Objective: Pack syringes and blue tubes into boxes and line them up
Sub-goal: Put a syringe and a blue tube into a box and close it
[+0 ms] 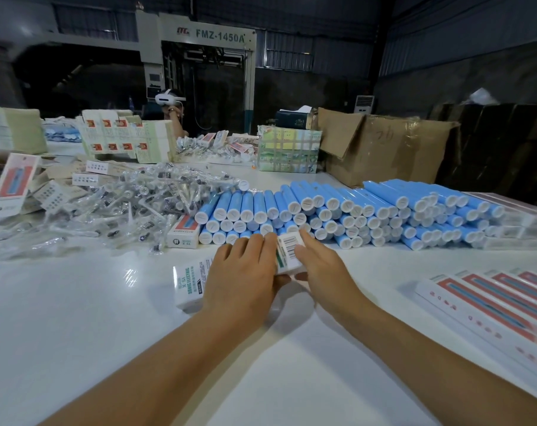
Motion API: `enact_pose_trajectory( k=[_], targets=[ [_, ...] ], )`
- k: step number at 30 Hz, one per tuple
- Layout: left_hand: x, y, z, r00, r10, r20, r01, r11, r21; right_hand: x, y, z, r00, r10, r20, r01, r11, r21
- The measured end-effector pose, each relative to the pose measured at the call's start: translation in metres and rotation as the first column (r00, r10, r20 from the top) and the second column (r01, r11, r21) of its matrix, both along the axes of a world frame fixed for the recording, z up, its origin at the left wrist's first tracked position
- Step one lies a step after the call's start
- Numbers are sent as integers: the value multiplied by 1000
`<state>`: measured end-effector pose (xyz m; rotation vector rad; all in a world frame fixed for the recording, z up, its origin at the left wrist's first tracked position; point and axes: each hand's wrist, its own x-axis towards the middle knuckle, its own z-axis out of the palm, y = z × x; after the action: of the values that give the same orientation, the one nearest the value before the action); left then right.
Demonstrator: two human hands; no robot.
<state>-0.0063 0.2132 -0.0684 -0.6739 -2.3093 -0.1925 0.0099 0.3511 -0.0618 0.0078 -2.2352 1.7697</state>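
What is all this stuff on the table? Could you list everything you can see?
box in hands: one, white with barcode, front centre.
blue tubes: a big stack, blue with white caps, behind the hands.
wrapped syringes: a loose heap, clear, left.
packed boxes: a row, white and red, front right.
small box: one, white and red, beside the tubes.
flat cartons: stacks, cream, back left.
cardboard box: one, brown, back right.
table: white.
left hand: holds the box.
right hand: holds the box.
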Motion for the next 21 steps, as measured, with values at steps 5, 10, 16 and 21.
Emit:
enact_pose_trajectory(
  k=[5, 10, 16, 21],
  targets=[
    [-8, -1, -4, 997, 70, 36, -70, 998, 1, 6, 2, 2, 950, -246, -193, 267, 959, 92],
    [-6, 4, -3, 994, 112, 16, -111, 993, -29, 5, -6, -3, 910, -289, -298, 361, 905, 224],
    [-3, 3, -1, 992, 100, -71, -104, 993, -63, 7, -8, -5, 898, -247, -365, 356, 895, 270],
    [-5, 0, -3, 991, 48, -121, -55, 997, -49, 8, -4, -2, 942, -218, -254, 266, 948, 174]
  ],
)
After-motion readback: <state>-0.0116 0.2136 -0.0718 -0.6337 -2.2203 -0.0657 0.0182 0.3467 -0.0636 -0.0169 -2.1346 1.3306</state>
